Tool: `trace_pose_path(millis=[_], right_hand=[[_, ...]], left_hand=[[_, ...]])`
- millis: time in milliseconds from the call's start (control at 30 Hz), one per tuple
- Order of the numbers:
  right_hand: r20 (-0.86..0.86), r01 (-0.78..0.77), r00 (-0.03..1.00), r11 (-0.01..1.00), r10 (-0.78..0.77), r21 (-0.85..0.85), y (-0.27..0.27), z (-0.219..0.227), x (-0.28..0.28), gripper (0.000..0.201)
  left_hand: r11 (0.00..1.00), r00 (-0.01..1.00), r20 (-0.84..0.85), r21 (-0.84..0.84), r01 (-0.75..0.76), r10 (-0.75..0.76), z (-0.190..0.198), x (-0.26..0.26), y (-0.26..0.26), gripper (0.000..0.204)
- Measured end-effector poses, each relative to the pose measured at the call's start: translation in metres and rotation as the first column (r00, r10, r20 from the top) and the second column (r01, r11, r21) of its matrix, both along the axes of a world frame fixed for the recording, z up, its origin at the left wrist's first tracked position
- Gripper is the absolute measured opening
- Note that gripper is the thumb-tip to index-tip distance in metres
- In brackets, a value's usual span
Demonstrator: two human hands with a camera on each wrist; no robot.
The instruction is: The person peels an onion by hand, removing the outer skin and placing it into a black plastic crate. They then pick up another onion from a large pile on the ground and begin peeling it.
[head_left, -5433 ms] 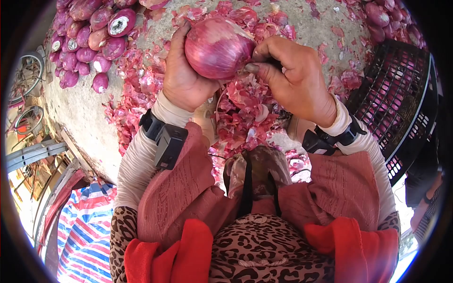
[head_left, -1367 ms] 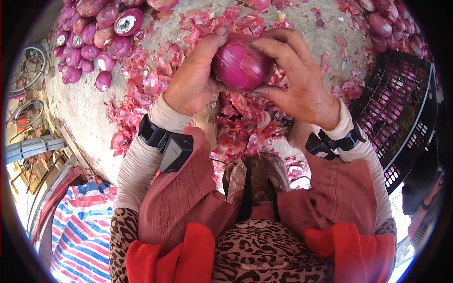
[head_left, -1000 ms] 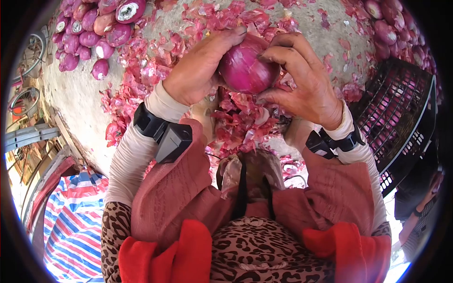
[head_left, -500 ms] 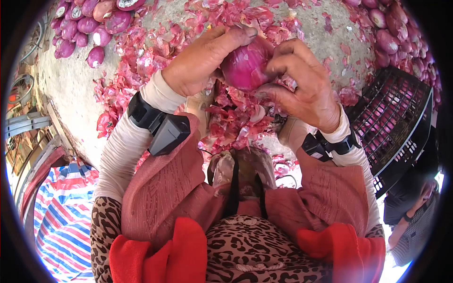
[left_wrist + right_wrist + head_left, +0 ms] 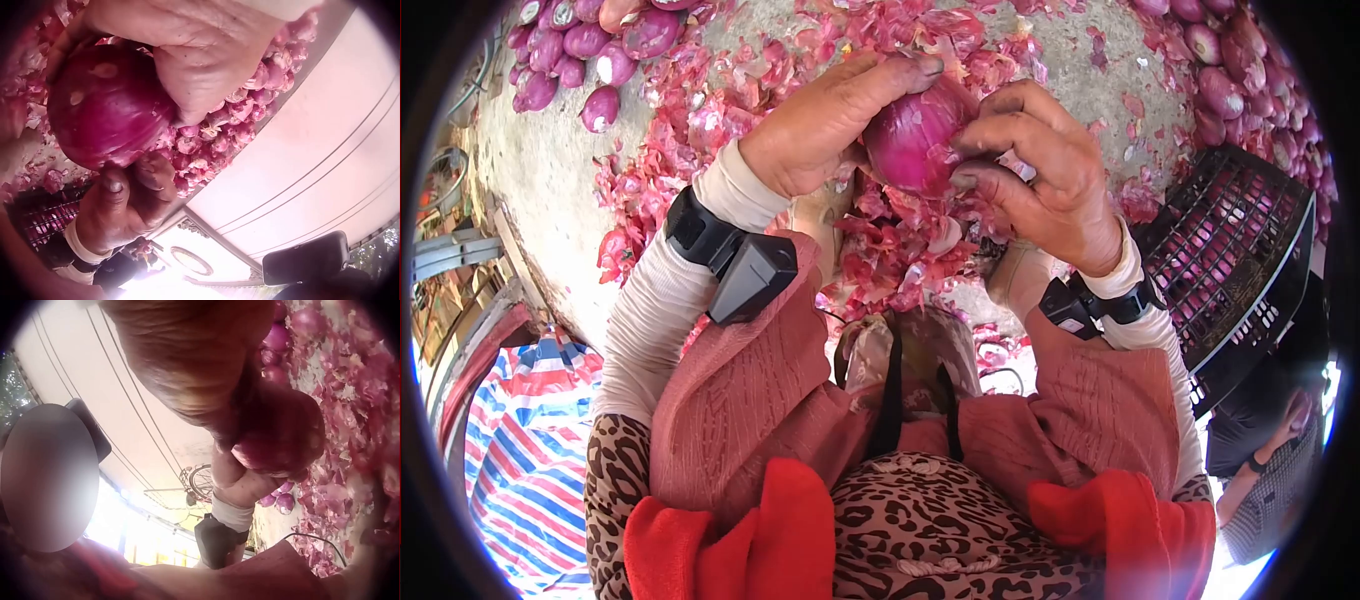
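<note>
A large red onion [image 5: 922, 138], smooth and deep magenta, is up between both hands in the head view. My left hand [image 5: 820, 128] grips it from the left, thumb over its top and the other fingers hidden behind it. At the onion's right end, my right hand [image 5: 1045, 170] pinches at the skin with thumb and forefinger close together. Two small pale patches mark the onion [image 5: 100, 119] in the left wrist view. The right wrist view shows the onion [image 5: 281, 437] in shadow, partly covered by my right hand [image 5: 194, 356].
Loose onion skins [image 5: 910, 240] litter the concrete floor [image 5: 560, 190] below the hands. Piles of red onions lie at the far left [image 5: 585, 40] and far right [image 5: 1222, 92]. A black plastic crate [image 5: 1235, 250] stands tilted at the right, a striped sheet [image 5: 530, 450] at the lower left.
The onion's dull, pale-patched outside has become smooth magenta. My right thumb and forefinger, spread around the onion a second ago, have drawn together at its right end. The head view has shifted slightly.
</note>
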State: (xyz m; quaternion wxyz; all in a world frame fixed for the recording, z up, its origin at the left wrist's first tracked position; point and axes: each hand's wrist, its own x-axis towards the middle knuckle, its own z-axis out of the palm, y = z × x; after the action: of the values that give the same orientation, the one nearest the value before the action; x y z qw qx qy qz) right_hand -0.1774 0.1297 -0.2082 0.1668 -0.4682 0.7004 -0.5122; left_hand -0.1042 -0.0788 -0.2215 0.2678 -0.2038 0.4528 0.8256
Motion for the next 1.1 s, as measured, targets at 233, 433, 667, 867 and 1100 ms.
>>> trace_pose_path(millis=[233,433,667,867,1100], right_hand=[[-0.01,-0.021,1.0,0.999,0.021,-0.03,-0.004,0.002,0.003,0.026],[-0.227,-0.064,0.972,0.998,0.06,-0.01,-0.009,0.004,0.004,0.024],[-0.101,-0.13,0.986,0.99,0.134,0.046,0.001,0.012,0.006,0.027],[-0.119,0.02,0.993,0.999,-0.025,-0.047,-0.004,0.02,0.019,0.039],[-0.138,-0.033,0.99,0.997,0.023,-0.068,0.0,0.008,0.019,0.032]], left_hand=[[0.993,1.0,0.022,-0.114,0.001,0.002,0.007,0.003,0.0,0.034],[0.996,1.0,-0.016,-0.093,0.006,-0.007,0.005,0.012,0.0,0.036],[0.973,0.974,0.048,-0.075,-0.219,0.222,0.026,0.013,0.0,0.043],[0.998,0.994,-0.098,-0.027,-0.051,0.048,0.02,0.017,-0.002,0.04],[0.986,0.999,-0.042,-0.169,-0.003,-0.004,0.015,0.016,0.002,0.039]])
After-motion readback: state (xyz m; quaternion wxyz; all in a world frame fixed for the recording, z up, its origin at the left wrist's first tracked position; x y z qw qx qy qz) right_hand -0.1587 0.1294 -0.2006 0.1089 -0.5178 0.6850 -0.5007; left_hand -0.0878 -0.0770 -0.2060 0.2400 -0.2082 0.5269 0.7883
